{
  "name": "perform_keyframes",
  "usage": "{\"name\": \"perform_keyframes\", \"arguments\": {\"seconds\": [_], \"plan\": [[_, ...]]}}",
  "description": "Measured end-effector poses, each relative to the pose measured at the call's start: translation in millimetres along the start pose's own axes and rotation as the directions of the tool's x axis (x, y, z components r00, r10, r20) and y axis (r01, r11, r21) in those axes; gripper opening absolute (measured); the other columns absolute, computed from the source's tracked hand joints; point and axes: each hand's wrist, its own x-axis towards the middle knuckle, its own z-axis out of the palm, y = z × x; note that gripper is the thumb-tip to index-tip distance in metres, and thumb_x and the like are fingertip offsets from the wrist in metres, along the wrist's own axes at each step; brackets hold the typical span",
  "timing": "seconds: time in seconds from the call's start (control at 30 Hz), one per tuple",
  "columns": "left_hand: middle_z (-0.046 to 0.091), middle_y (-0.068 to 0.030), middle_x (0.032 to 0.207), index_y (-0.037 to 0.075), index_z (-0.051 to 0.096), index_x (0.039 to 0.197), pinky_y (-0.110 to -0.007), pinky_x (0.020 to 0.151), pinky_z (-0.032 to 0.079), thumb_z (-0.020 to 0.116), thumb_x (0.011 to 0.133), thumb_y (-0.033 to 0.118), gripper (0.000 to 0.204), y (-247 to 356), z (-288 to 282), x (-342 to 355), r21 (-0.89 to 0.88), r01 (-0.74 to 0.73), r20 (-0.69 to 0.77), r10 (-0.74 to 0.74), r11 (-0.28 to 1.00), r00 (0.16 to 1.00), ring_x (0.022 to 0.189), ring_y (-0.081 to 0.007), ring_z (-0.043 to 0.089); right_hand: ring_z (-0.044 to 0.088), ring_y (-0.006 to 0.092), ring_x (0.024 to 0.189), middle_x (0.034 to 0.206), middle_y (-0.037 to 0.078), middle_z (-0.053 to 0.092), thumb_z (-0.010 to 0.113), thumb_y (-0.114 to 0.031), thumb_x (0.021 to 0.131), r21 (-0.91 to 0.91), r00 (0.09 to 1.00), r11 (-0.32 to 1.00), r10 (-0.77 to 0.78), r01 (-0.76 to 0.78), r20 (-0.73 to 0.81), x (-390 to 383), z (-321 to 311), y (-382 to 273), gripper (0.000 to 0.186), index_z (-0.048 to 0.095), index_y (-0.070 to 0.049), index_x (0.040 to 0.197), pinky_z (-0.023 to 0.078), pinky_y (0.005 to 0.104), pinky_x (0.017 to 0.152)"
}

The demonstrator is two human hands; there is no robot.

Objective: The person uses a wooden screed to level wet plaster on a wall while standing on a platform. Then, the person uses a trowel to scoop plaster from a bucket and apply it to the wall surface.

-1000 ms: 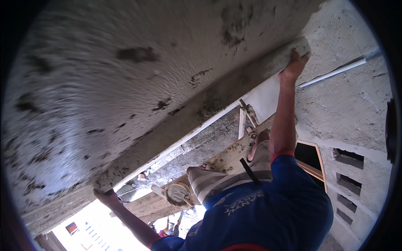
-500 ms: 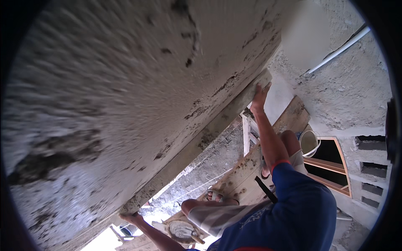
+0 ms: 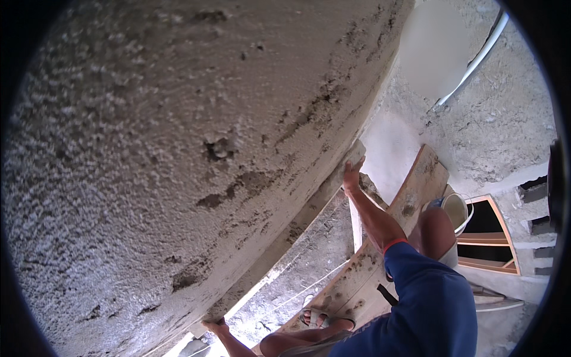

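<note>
A long board (image 3: pixel 291 229) lies against the rough plaster (image 3: pixel 148 149), toward six o'clock from mid-view, its long axis running from seven-thirty to one-thirty. The right hand (image 3: pixel 352 176) grasps the one-thirty end, the left hand (image 3: pixel 217 328) the seven-thirty end.

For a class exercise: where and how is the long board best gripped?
Probably near both ends, from the side away from the plastered surface, as the left hand and right hand do: the board is long and narrow, and that surface blocks its far side.
</note>
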Motion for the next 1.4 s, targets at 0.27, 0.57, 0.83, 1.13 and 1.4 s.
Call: {"name": "perform_keyframes", "arguments": {"seconds": [0.27, 0.57, 0.83, 1.13, 1.4], "plan": [[0.05, -0.0117, 0.125, 0.014, 0.043, 0.13, -0.048, 0.083, 0.05, 0.034, 0.088, 0.062, 0.064, -21.6, -12.3, 19.3, -0.095, 0.14, 0.097, -0.131, 0.986, 0.987, 0.11, -0.0315, 0.053, 0.036, 0.0275, 0.122, 0.142, 0.017, 0.028, 0.047, -0.017, 0.092, 0.226, 0.873, 0.843, 0.474, -0.488, 0.119, -5.7, 11.5, 41.7, 0.074, -0.004, -0.011, 0.145, 0.032, 0.0376, 0.099], [0.045, -0.0142, 0.131, 0.01, 0.04, 0.133, -0.047, 0.088, 0.048, 0.034, 0.087, 0.063, 0.07, 74.9, -2.2, -36.6, -0.065, -0.033, 0.096, 0.04, 0.997, 0.995, 0.114, -0.0326, 0.05, 0.045, 0.0229, 0.11, 0.13, 0.012, 0.039, 0.045, -0.008, 0.094, 0.65, 0.972, 0.723, 0.19, -0.235, 0.14, -2.3, -15.3, -99.1, 0.067, 0.003, -0.016, 0.145, 0.041, 0.0369, 0.091], [0.045, -0.0157, 0.129, 0.004, 0.037, 0.133, -0.045, 0.089, 0.048, 0.038, 0.088, 0.06, 0.072, 254.8, 66.9, -212.8, -0.121, -0.202, 0.014, 0.205, 0.972, 0.979, 0.114, -0.0309, 0.049, 0.043, 0.0233, 0.111, 0.132, 0.012, 0.037, 0.043, -0.01, 0.095, 0.715, 0.994, 0.696, -0.026, -0.058, 0.106, 0.9, -62.0, -372.6, 0.065, 0.002, -0.015, 0.145, 0.04, 0.0375, 0.092], [0.056, -0.0082, 0.111, 0.009, 0.046, 0.122, -0.028, 0.067, 0.05, 0.043, 0.086, 0.056, 0.06, 495.7, 90.7, -364.1, -0.156, -0.451, 0.121, 0.47, 0.879, 0.874, 0.093, -0.0191, 0.058, 0.034, 0.0246, 0.123, 0.142, 0.017, 0.024, 0.044, -0.016, 0.092, 0.728, 0.983, 0.679, -0.181, 0.093, 0.044, -13.3, -108.5, -688.6, 0.07, -0.001, -0.002, 0.144, 0.027, 0.0336, 0.104], [0.058, 0.0031, 0.068, 0.015, 0.06, 0.091, -0.021, 0.044, 0.038, 0.052, 0.08, 0.046, 0.034, 683.0, 91.3, -438.0, -0.24, -0.505, 0.339, 0.559, 0.829, 0.757, 0.055, -0.0105, 0.052, 0.019, 0.0331, 0.136, 0.146, 0.027, 0.015, 0.045, -0.022, 0.088, 0.433, 0.878, 0.765, -0.443, 0.476, -0.183, -13.4, -143.4, -938.1, 0.073, 0.005, 0.006, 0.142, 0.017, 0.0332, 0.11]]}}
